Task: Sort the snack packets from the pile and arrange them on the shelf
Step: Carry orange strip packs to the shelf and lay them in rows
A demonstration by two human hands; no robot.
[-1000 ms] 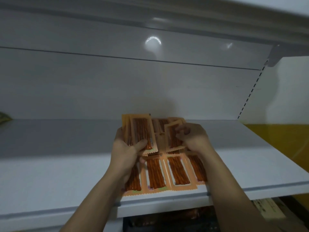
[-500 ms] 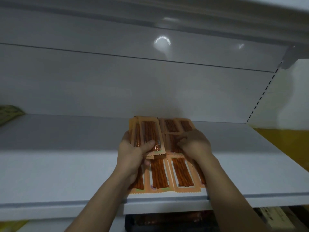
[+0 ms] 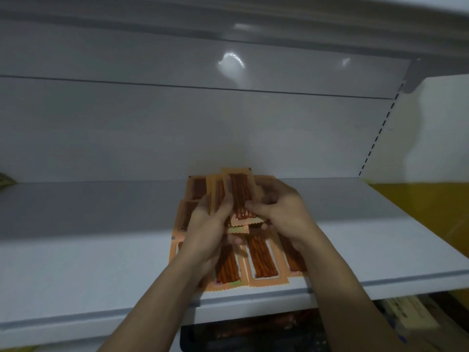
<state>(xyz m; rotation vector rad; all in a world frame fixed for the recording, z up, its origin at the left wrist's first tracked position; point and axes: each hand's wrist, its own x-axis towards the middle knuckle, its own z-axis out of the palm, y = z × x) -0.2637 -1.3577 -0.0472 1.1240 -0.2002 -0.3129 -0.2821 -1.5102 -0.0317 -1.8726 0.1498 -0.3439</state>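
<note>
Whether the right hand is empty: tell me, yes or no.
No: the right hand pinches the lower end of an orange snack packet above the shelf.

This looks like a shop, seen at a retail display rack. A wide flat white metal shelf [image 3: 355,237] runs under the left hand [image 3: 205,232] and the right hand [image 3: 284,214]. Beyond the fingertips is a glossy white panelled back wall [image 3: 152,135], and another shelf's grey underside [image 3: 228,24] is overhead. Up and to the right of the right hand stands a white upright with a row of dark slots [image 3: 379,134], as on shop racking. Many identical orange plastic snack packets [image 3: 261,257] lie in rows beneath the hands like stock, and both hands grip a few. Below the wrists, dim packaged goods [image 3: 241,331] fill the lower tier.
</note>
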